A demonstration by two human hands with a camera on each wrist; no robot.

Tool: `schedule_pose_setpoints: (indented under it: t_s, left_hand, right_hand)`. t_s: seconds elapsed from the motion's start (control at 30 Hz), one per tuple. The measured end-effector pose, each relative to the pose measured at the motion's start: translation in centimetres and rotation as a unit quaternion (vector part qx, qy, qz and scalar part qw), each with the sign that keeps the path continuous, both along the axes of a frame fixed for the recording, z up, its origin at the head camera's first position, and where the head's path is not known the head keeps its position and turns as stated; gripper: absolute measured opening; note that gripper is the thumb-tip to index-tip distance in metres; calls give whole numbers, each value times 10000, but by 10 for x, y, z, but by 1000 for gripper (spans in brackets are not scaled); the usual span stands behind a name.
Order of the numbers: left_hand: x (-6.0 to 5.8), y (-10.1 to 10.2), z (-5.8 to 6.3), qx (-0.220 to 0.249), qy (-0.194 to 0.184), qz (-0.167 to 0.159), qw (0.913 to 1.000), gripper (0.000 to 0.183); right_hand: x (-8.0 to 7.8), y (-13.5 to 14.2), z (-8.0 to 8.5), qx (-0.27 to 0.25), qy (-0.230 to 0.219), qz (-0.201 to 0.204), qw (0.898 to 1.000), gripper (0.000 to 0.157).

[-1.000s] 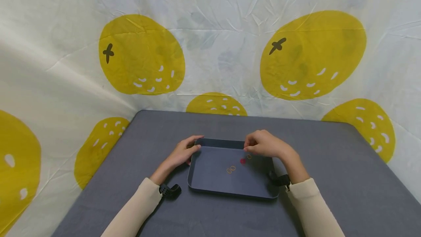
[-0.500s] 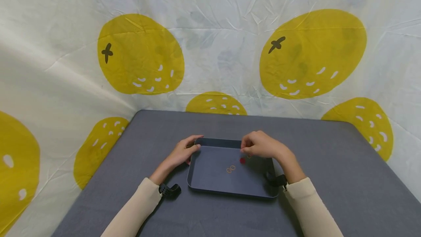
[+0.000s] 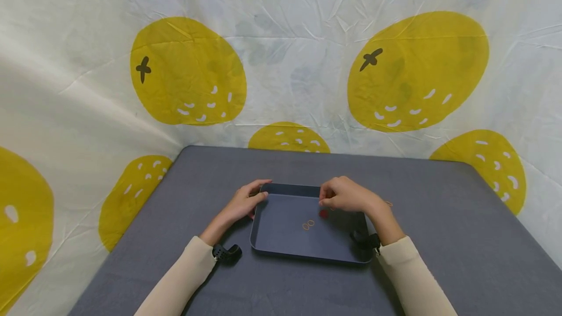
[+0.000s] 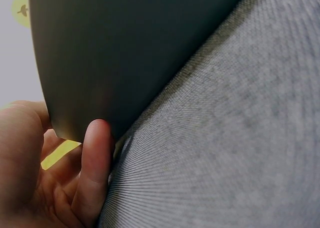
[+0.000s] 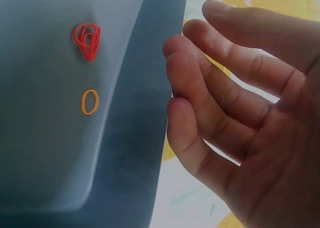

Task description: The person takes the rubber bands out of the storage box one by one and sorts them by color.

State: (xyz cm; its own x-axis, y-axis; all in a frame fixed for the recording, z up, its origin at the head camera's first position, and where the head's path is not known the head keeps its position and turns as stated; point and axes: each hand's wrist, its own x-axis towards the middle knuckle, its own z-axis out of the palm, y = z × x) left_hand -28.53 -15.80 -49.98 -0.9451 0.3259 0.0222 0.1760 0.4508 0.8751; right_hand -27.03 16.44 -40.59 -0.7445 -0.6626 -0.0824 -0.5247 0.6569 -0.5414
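A dark grey rectangular tray [image 3: 281,240] lies on the cloth-covered table. My left hand [image 3: 241,204] grips its back left corner, thumb over the rim and other fingers along the outside wall [image 4: 120,62]. Over the tray's back right part hovers my right hand [image 3: 347,195], its fingers loosely bent. Nothing shows between those fingertips [image 5: 181,70] in the right wrist view. Below them lies a tangled red rubber band [image 5: 87,40], with an orange rubber band [image 5: 90,102] beside it, mostly hidden by the hand in the head view.
Two more orange rubber bands [image 3: 309,225] lie side by side near the tray's middle. A small orange loop [image 3: 389,203] shows on the grey table [image 3: 439,218] behind my right wrist. A white curtain with yellow fruit prints [image 3: 298,91] hangs behind the table.
My right hand has shifted slightly left over the tray, covering more of the orange band by the red one. The small loop behind my right wrist has come into view. My left hand stays put.
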Motion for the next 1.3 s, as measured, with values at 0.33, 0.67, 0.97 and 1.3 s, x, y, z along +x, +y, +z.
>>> schedule_pose_setpoints:
  t_s: [0.33,0.67,0.97,1.3]
  left_hand:
    - [1,-1,1,-37,59,5,10000,45]
    - [-1,-2,0,-24,182,-112,9998,46]
    - [-1,0,2,-45,174,-218,9996,46]
    - [0,-2,-2,20,177,-120,9998,46]
  right_hand:
    - [1,-4,0,33,-91,-2,10000,13]
    - [0,-7,-3,18,-174,91,9998,14]
    - [-1,-6,-10,41,-11,88,10000,14]
    - [-1,-10,-14,23,6,127,9999,15]
